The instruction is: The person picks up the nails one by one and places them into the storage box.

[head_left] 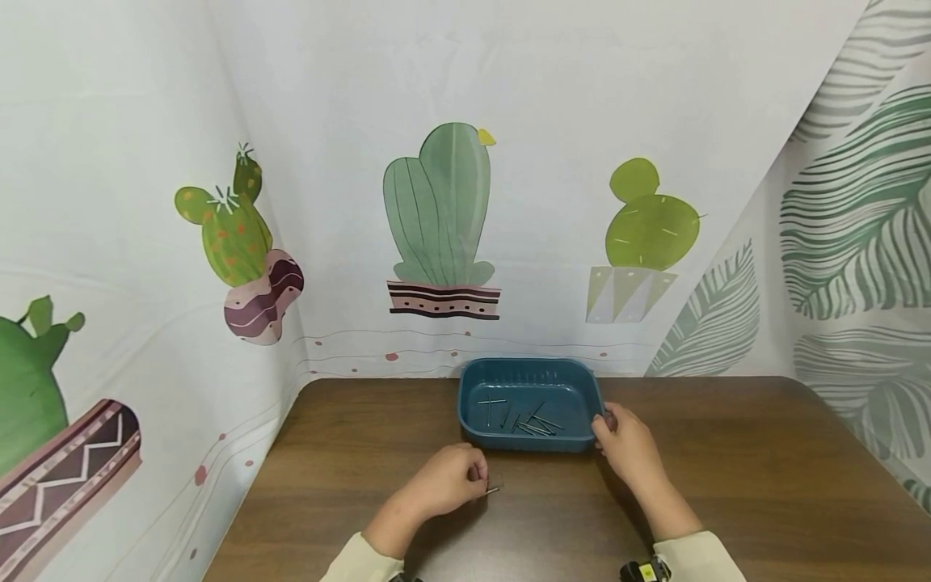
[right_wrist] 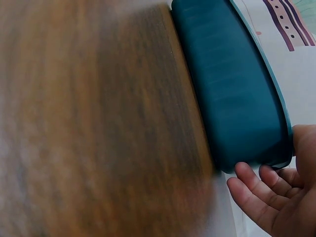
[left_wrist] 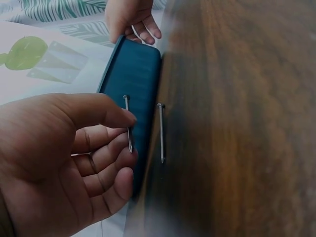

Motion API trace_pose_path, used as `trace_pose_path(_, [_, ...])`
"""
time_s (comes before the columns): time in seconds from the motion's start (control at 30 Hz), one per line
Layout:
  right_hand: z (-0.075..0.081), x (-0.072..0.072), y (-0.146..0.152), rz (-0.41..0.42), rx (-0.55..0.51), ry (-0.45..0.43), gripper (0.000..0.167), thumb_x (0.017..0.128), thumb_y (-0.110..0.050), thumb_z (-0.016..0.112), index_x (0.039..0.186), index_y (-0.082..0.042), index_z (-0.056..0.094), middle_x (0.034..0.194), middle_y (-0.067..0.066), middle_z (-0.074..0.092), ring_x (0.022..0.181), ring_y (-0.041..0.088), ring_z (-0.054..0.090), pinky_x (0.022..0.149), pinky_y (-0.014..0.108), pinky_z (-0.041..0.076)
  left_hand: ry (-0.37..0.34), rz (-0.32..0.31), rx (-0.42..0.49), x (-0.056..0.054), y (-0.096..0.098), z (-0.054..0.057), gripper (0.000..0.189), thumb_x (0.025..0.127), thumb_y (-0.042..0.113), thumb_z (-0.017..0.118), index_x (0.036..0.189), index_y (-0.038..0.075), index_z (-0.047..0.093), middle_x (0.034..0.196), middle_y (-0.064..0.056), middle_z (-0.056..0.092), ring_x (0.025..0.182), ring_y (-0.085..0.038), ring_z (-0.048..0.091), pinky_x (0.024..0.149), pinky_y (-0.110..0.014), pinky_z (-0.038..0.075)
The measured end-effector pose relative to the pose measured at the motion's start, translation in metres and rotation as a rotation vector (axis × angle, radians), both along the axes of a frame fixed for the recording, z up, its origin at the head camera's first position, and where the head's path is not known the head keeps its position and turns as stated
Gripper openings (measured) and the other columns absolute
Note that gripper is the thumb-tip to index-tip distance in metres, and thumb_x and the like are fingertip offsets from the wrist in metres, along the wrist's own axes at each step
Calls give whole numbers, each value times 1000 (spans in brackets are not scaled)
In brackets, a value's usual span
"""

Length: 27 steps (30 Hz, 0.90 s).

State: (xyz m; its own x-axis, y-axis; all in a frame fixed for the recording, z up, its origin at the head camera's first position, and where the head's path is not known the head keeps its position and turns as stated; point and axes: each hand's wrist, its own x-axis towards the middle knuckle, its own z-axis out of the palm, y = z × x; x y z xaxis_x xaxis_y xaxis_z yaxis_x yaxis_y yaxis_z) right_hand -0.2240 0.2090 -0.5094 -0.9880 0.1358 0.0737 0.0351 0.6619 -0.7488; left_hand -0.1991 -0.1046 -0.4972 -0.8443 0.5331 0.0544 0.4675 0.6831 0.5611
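Between thumb and index finger, my left hand (head_left: 447, 479) pinches a steel nail (left_wrist: 127, 106), its head and point both showing in the left wrist view. A second nail (left_wrist: 162, 133) lies on the wooden table just beyond those fingers. My right hand (head_left: 631, 444) grips the right side of a blue plastic tray (head_left: 509, 442), thumb over the rim. In the right wrist view the other fingers (right_wrist: 254, 200) of this hand curl by the tray's outer wall. Several loose nails (head_left: 536, 426) lie scattered inside the tray.
The tray stands at the far edge of the brown wooden table (head_left: 342, 453). Behind it hangs a pale cloth (head_left: 545, 242) printed with cacti and leaves. A watch-like black device (head_left: 643, 571) sits on my right wrist.
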Motion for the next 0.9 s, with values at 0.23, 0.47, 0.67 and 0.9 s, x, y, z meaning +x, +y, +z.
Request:
trace_pose_path(0.23, [0, 0, -2, -1, -7, 1, 43, 99, -18, 52, 133, 9, 55, 99, 21, 66, 72, 17, 68, 62, 31, 59, 14, -9, 88, -3, -3, 3, 3, 84, 11, 69, 84, 11, 67, 80, 7, 60, 75, -2, 54, 70, -16, 47])
trace_pose_path(0.47, [-1, -1, -2, 4, -9, -7, 44, 99, -18, 52, 133, 9, 55, 99, 20, 67, 72, 17, 67, 63, 32, 58, 7, 31, 164, -3, -4, 8, 4, 87, 10, 70, 88, 11, 66, 84, 6, 60, 75, 0, 55, 70, -17, 50])
trace_pose_path(0.67, [-1, -1, 0, 2, 0, -6, 44, 100, -18, 52, 134, 9, 54, 98, 20, 67, 71, 17, 67, 63, 32, 58, 52, 49, 211, -5, -3, 14, 6, 87, 10, 69, 88, 14, 65, 85, 6, 62, 75, 0, 56, 69, -18, 52])
trace_pose_path(0.9, [-1, -1, -1, -3, -5, 1, 43, 99, -18, 52, 133, 9, 55, 96, 19, 66, 71, 17, 67, 62, 32, 59, 89, 74, 227, -13, 1, 26, 9, 88, 8, 68, 91, 16, 65, 87, 5, 64, 78, -3, 57, 71, -20, 52])
